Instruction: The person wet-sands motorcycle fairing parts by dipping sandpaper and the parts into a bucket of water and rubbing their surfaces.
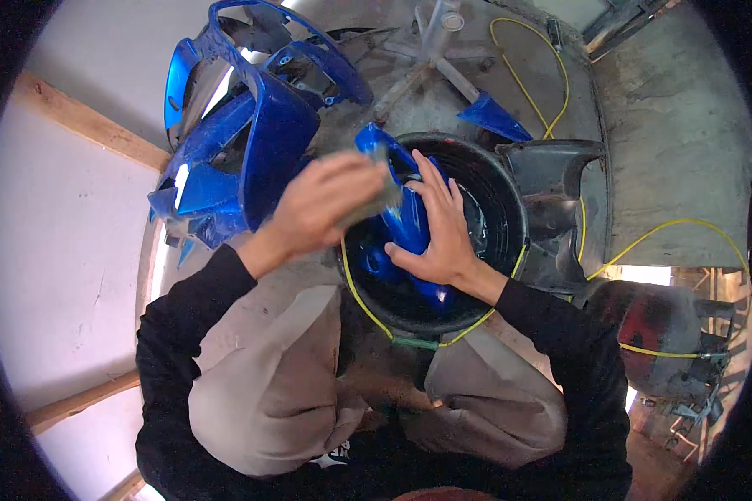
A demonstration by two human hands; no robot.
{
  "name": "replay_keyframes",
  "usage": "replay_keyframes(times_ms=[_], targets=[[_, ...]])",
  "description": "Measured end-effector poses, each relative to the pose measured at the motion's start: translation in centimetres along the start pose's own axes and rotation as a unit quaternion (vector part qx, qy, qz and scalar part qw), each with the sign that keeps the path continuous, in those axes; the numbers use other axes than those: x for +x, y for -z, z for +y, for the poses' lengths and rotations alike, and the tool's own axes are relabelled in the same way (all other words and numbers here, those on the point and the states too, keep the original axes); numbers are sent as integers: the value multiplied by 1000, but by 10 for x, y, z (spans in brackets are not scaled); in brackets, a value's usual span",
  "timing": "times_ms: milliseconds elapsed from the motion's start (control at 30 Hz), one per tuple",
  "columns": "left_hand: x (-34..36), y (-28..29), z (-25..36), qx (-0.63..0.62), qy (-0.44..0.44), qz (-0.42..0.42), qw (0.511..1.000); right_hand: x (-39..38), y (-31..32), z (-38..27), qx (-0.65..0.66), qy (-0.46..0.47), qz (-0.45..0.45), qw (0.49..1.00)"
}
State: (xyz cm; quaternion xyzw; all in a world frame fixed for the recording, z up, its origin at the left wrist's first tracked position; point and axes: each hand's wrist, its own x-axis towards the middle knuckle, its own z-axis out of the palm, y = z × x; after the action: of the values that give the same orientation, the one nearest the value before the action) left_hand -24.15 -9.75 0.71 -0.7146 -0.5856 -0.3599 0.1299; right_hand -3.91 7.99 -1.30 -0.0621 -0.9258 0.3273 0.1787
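A glossy blue plastic body panel (407, 224) stands tilted in a black bucket (510, 209) that holds water. My right hand (439, 234) lies flat on the panel's side, fingers spread, steadying it. My left hand (322, 203) is closed on a grey-green abrasive pad (378, 194), pressed against the panel's upper end. I sit over the bucket, black sleeves and beige trousers visible below.
Larger blue fairing pieces (251, 125) lean to the upper left of the bucket. A grey unpainted panel (551, 171) and a small blue piece (493, 117) lie right. A yellow hose (543, 75) loops across the concrete floor and around the bucket. A red machine (656, 330) stands lower right.
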Motion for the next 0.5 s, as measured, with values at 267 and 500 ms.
replay_keyframes(times_ms=[267,500], targets=[[10,-2,-10,13,52,45,998,5,-4,-1,7,8,-1,1000],[14,0,-19,1,48,24,999,3,-2,-2,9,-4,-4,1000]])
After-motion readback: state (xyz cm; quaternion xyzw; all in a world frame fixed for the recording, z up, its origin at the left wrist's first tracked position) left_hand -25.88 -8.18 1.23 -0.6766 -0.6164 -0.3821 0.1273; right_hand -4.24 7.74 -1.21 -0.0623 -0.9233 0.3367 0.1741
